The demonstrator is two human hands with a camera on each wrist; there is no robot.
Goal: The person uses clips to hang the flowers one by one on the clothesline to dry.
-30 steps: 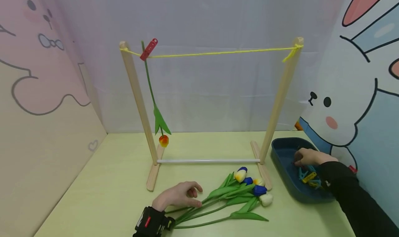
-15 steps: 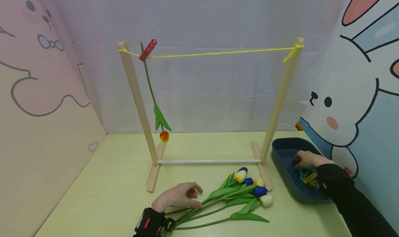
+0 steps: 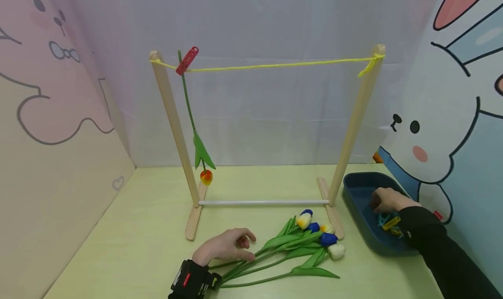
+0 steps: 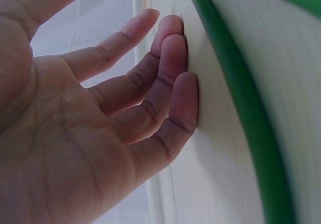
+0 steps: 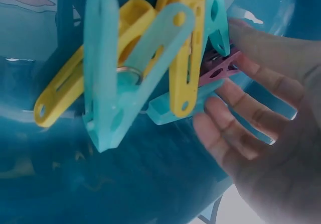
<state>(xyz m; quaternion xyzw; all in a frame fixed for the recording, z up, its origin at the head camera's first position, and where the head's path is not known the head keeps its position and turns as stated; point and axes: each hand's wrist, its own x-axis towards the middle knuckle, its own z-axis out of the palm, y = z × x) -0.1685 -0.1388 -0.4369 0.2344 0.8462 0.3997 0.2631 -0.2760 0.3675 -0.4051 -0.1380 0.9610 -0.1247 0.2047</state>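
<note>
The pale yellow worktop [image 3: 118,229] carries everything in front of me, and the wooden frame [image 3: 171,115] stands well back on it, its two posts joined low down by a thin white rod [image 3: 263,202] that probably stops them spreading, with a yellow string [image 3: 275,66] tied between their tops so anything clipped there can hang free. At my right sits a deep navy-blue plastic basin [image 3: 362,186], close enough for one arm to dip in, its walls corralling the loose small pieces. The bunch of blue, white and yellow tulips [image 3: 288,242] lies flat beside it, blooms toward the basin and green stems toward my left side, I suppose so the stem ends are easy to reach. One orange-red tulip with a green stem [image 3: 200,148] hangs bloom-down, near the left post. My left hand [image 3: 229,245] is relaxed and holds nothing, fingertips seemingly resting on the worktop next to the stems. My right hand [image 3: 391,199] is down in the basin. A red plastic clip [image 3: 187,60] clamps the hanging stem to the string. Under my right fingers, past the teal clips [image 5: 102,58] and yellow clips [image 5: 186,58], lies a dark pink plastic clip [image 5: 220,69]; I touch it, but whether I have pinched it I cannot tell.
</note>
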